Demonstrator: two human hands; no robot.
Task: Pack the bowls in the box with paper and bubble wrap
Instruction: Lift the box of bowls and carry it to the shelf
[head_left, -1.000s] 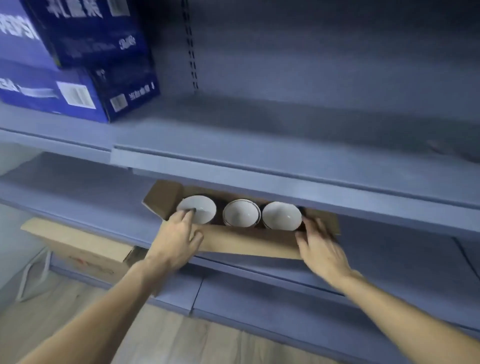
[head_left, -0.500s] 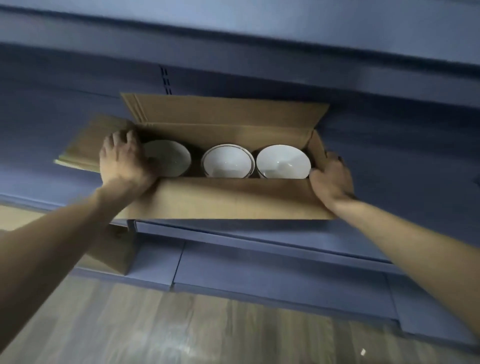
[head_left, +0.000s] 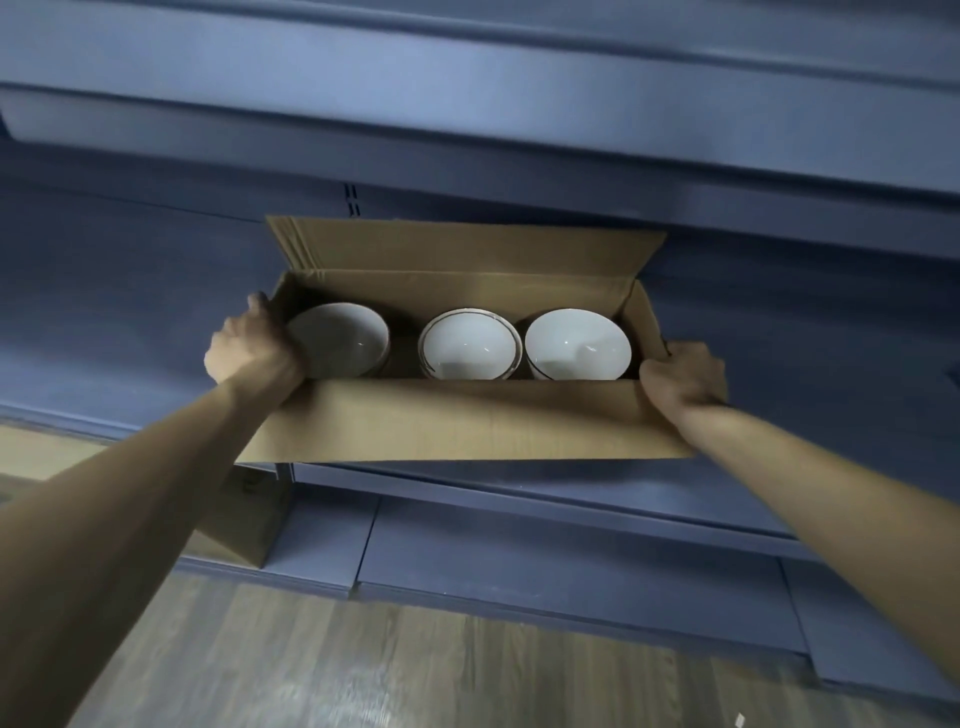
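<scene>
In front of the dark blue shelving, a long cardboard box was held out over the edge of a shelf, its rear flap standing up against the unit. The left hand had its grip closed round the box's nine o'clock end, fingers curled over the rim beside the nearest bowl. The right hand gripped the three o'clock end the same way, fingers wrapped round the corner.

Inside the box three white bowls sat upright in a row: the left bowl partly shaded by the wrist, the middle bowl with a thin dark line round its rim, and the right bowl just beside it. A wider gap lay between the left and middle bowls.

Toward twelve o'clock ran the pale front edge of a higher shelf. Toward six o'clock lay a wood-grain floor, with the unit's base panels above it. At about eight o'clock a second cardboard box stood at the foot of the shelving.
</scene>
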